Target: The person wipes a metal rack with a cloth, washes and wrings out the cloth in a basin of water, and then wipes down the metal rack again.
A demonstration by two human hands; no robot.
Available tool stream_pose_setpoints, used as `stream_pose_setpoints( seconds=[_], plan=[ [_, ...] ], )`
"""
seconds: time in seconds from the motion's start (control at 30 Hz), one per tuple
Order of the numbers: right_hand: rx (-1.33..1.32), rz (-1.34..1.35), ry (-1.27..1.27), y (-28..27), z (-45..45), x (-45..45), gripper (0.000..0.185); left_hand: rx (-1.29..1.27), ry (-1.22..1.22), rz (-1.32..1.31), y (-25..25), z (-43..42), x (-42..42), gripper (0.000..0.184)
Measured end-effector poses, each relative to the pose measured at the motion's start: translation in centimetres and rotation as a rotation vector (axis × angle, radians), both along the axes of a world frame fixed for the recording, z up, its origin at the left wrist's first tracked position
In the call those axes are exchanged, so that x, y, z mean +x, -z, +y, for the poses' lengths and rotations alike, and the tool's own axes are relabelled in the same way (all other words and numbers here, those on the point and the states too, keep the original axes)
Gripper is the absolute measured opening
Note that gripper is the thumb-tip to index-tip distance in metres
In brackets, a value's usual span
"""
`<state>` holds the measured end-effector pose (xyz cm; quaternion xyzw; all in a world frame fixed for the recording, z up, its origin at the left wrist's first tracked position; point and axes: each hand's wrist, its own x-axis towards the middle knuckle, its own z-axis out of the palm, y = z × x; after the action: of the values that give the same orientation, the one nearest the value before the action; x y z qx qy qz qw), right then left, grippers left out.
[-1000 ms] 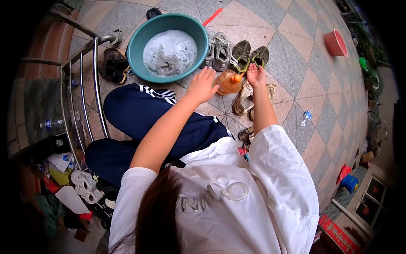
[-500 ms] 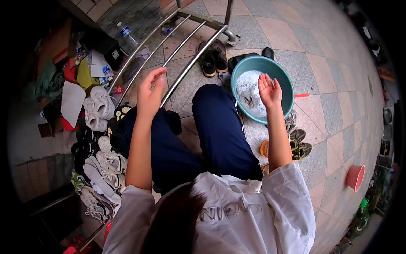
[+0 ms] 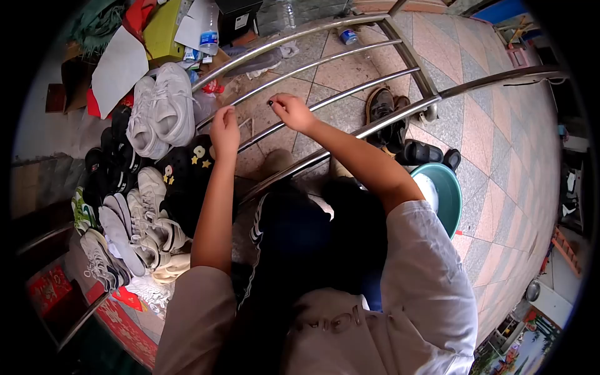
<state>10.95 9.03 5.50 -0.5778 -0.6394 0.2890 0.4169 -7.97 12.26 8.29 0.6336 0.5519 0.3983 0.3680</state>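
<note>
My left hand (image 3: 225, 129) is above the metal rails with its fingers curled together; what they hold, if anything, is hidden. Just to its right, my right hand (image 3: 294, 114) pinches a small dark object (image 3: 270, 102) too tiny to name. Beneath both hands runs a metal rack (image 3: 350, 92) of curved bars. Nearest my left hand are a pair of white sneakers (image 3: 169, 103) and black clogs (image 3: 201, 159) with flower and star charms.
More shoes, such as a beige sneaker (image 3: 150, 194), are piled at the left. A green basin (image 3: 451, 200) of foamy water stands at the right, by black slippers (image 3: 415, 152) and brown shoes (image 3: 379, 106). A plastic bottle (image 3: 209, 39) and boxes lie at upper left.
My view has turned toward the rack and shoe pile. My right hand has left the space over the basin and come beside my left; its open fingers are now pinched.
</note>
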Motion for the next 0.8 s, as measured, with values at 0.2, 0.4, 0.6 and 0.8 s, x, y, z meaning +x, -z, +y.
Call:
stream_pose_setpoints(
  seconds=[0.2, 0.4, 0.6, 0.8],
  plan=[
    [0.407, -0.425, -0.260, 6.7, -1.1, -2.4, 0.017, -0.070, -0.093, -0.369, 5.3, -3.0, 2.1, 0.021],
    [0.356, -0.644, -0.278, 6.6, -1.3, 1.3, 0.019, -0.115, -0.022, -0.082, 7.0, -3.6, 2.2, 0.022],
    [0.144, -0.882, -0.153, 6.2, -0.6, 10.6, 0.035, -0.139, -0.016, -0.104, 7.2, -3.5, 1.9, 0.026],
    [-0.044, -0.743, -0.255, 5.9, -0.4, -4.7, 0.043, -0.069, -0.042, -0.227, 3.3, -3.6, 2.6, 0.030]
  ],
)
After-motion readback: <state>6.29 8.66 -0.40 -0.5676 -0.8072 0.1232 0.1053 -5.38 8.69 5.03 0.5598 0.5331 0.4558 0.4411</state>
